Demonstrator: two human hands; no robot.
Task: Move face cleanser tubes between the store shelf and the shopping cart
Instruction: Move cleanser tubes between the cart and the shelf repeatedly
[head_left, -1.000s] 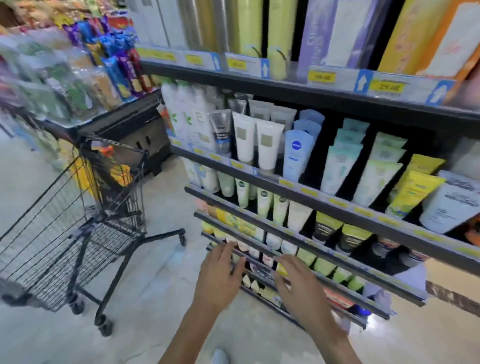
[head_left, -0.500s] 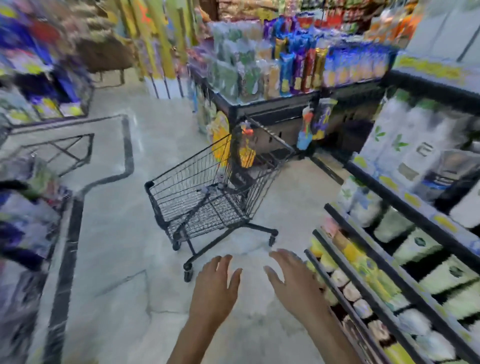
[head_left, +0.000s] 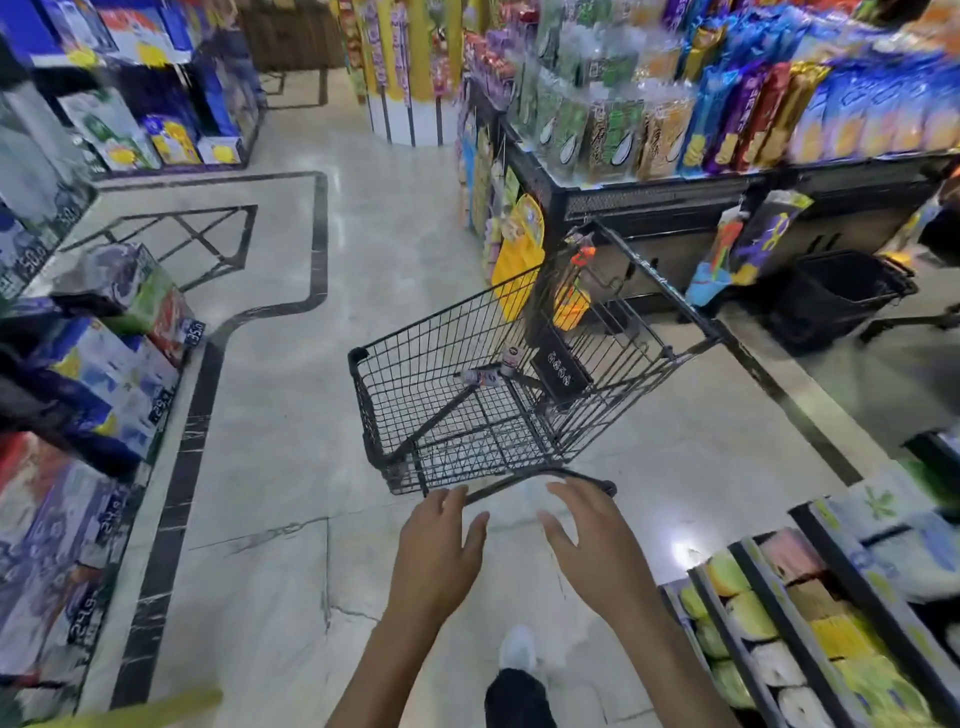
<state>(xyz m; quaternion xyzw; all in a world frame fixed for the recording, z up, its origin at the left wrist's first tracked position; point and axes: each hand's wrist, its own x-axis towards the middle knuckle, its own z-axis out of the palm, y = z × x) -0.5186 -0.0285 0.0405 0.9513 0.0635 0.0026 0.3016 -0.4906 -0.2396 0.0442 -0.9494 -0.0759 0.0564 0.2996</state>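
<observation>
Both hands reached out empty with fingers spread, the left hand (head_left: 434, 551) and right hand (head_left: 597, 545) hovering just short of the shopping cart (head_left: 519, 384). Two small cleanser tubes (head_left: 491, 371) lay in its basket beyond them, while the store shelf (head_left: 810, 618) of tubes stood beside the right hand.

Two bare forearms reach into view from the bottom edge, with no sleeves, watches, bracelets or rings showing on either one. The left hand (head_left: 434, 551) and the right hand (head_left: 592, 545) are bare too, without gloves. Below and between the arms, a white shoe (head_left: 517, 647) shows, and just under it the dark hem of a trouser leg (head_left: 517, 699). The rest of the body lies outside the picture.
</observation>
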